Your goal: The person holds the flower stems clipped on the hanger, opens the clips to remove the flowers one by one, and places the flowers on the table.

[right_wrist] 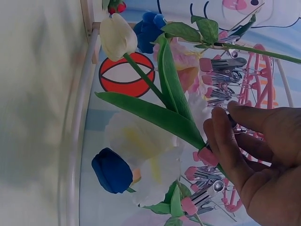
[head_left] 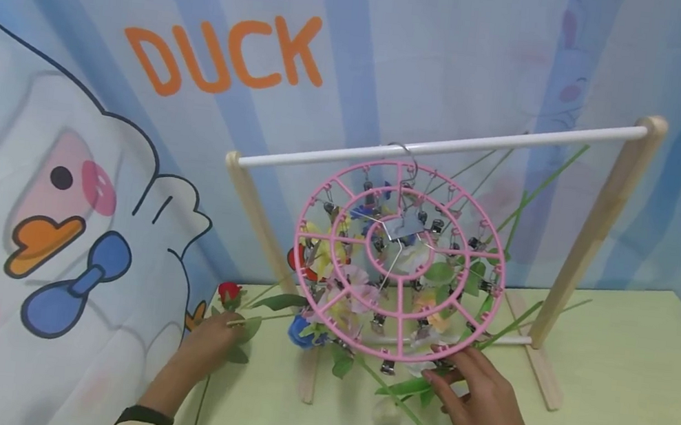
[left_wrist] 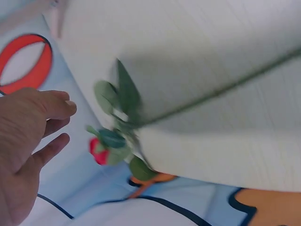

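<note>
A round pink clip hanger [head_left: 400, 338] hangs by its metal hook from a white rod, with artificial flowers in its clips. My right hand [head_left: 485, 404] is at the hanger's near rim. In the right wrist view its thumb and fingers pinch a metal clip with pink tips [right_wrist: 208, 156], which is round the stem of a white tulip [right_wrist: 118, 37]. My left hand [head_left: 216, 341] is over the left table edge, near a red rose [head_left: 229, 291]. The left wrist view shows that hand's fingers loosely bent and apart from the rose, with nothing in them.
The white rod [head_left: 479, 142] is held by a wooden post [head_left: 592, 246] at each side, standing on a pale green table [head_left: 628, 381]. A blue tulip [right_wrist: 112, 170] and other flowers hang beneath the hanger. Long stems stick out behind it. A printed duck curtain [head_left: 358, 48] hangs behind.
</note>
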`<state>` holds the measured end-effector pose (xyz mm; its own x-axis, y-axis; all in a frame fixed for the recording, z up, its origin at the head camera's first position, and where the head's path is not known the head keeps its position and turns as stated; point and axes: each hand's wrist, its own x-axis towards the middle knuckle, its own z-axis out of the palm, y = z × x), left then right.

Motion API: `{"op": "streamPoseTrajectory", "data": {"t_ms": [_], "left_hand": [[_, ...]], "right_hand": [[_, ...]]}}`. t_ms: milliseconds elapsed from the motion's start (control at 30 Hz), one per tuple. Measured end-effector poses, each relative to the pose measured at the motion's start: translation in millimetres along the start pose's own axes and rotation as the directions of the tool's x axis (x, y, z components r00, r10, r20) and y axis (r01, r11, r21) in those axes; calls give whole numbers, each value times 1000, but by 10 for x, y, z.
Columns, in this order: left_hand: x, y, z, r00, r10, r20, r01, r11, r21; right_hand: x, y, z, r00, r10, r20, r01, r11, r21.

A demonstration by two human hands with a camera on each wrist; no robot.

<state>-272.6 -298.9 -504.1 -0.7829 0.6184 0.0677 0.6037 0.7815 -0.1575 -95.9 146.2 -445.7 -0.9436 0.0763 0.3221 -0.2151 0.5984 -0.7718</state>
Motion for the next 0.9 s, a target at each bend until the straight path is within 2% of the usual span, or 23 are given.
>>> {"op": "streamPoseTrajectory", "data": {"t_ms": [233, 400, 567, 733, 900], "left_hand": [[60, 359, -195, 993, 91, -71, -91, 996, 12], [76, 545, -283, 997, 70, -37, -70, 998, 3], [94, 676, -381, 999, 51, -5, -51, 998, -33], [89, 780, -463, 994, 88, -61, -90, 995, -33], [64, 890, -528, 989, 101, -108, -105, 994, -38]], "right_hand": [[5, 5, -11, 999, 31, 21, -31, 999, -16], [2, 17, -13, 999, 35, 32, -35, 999, -15], [-10, 31, -7, 1000, -10, 15, 10, 1000, -17], [-9, 31, -11, 999, -41, 5, 41, 999, -13], [-14, 23, -13, 1000, -13, 27, 13, 1000, -3]]}}
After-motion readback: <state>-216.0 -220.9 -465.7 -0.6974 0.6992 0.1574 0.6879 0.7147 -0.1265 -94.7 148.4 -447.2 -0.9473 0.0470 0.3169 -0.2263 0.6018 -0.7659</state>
